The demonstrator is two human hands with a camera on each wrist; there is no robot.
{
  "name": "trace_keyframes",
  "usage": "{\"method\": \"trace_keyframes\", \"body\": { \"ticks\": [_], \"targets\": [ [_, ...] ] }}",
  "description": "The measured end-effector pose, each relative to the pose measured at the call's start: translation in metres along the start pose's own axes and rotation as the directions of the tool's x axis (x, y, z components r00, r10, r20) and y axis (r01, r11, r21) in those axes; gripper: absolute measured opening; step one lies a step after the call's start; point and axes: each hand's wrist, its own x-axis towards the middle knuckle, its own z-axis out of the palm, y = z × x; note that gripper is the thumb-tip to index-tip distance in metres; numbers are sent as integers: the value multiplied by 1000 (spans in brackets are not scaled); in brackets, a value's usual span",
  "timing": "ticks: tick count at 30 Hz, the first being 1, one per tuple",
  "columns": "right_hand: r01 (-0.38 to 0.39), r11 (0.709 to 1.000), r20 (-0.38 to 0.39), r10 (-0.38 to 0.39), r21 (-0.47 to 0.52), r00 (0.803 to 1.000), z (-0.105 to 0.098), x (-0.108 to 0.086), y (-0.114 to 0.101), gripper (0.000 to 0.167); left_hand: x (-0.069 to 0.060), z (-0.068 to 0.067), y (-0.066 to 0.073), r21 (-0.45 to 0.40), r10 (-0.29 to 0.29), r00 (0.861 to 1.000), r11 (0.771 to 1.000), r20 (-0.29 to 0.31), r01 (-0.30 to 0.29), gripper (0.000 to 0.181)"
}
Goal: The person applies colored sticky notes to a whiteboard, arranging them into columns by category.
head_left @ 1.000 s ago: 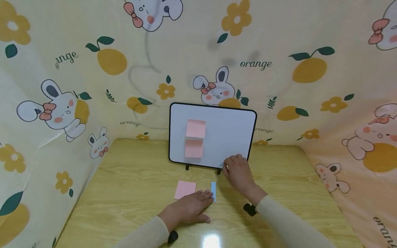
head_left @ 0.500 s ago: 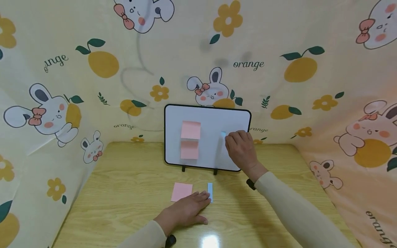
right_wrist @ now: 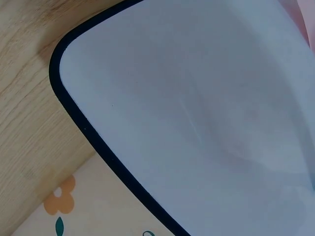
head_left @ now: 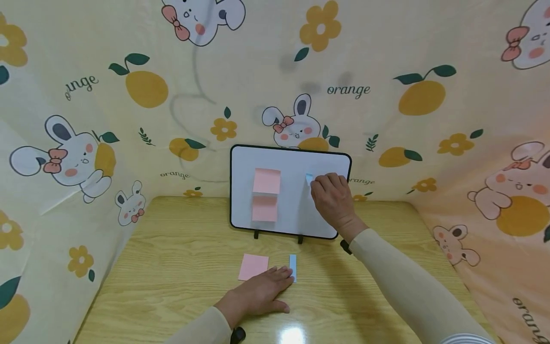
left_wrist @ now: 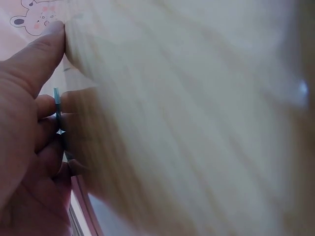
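My right hand pinches a small light-blue sticky note strip against the right part of a black-framed whiteboard. Most of that strip is hidden behind the fingers. Two pink sticky notes hang one above the other on the board's left half. Palm down on the table, my left hand lies with fingers extended; its fingertips touch the blue strip pad and overlap a corner of the square pink pad. In the left wrist view the fingers meet the blue pad's edge.
The whiteboard stands on small black feet near the back of the wooden table. Patterned cloth encloses the back and sides. The right wrist view shows mostly the board's surface and black rim.
My right hand has risen from the board's lower edge to its upper right part, carrying the blue strip. The left hand stays in place. The head view has shifted slightly.
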Motion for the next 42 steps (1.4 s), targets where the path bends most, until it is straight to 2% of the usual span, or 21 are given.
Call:
{"method": "trace_keyframes", "body": {
  "ticks": [10,20,24,26,31,34,39,42],
  "targets": [
    [1,1000,32,-1,1,999,8,-1,2,16,-2,-1,0,-42,4,1000,999,-4,-4,78],
    [-25,1000,147,24,7,989,12,-6,1,16,-2,0,0,-49,15,1000,999,-14,-16,78],
    [-48,999,189,45,10,981,14,-9,-2,23,-1,1,-1,-53,12,1000,999,-13,-12,78],
    [-65,998,225,62,7,972,15,-10,-4,33,-1,1,-1,-60,6,1000,998,-9,-7,78],
    [-105,994,338,104,-15,935,16,-17,-8,58,-1,-1,0,-55,3,1000,999,-4,-4,78],
    [-104,994,373,107,-29,922,19,-26,-13,62,-1,-2,0,-43,5,1000,999,-5,-5,78],
    [-77,996,378,88,-44,922,22,-42,-21,62,4,-6,1,2,-16,1000,1000,23,16,75],
    [-76,996,371,89,-51,924,22,-46,-24,63,11,-16,1,67,-2,1000,998,20,0,62]
  ]
}}
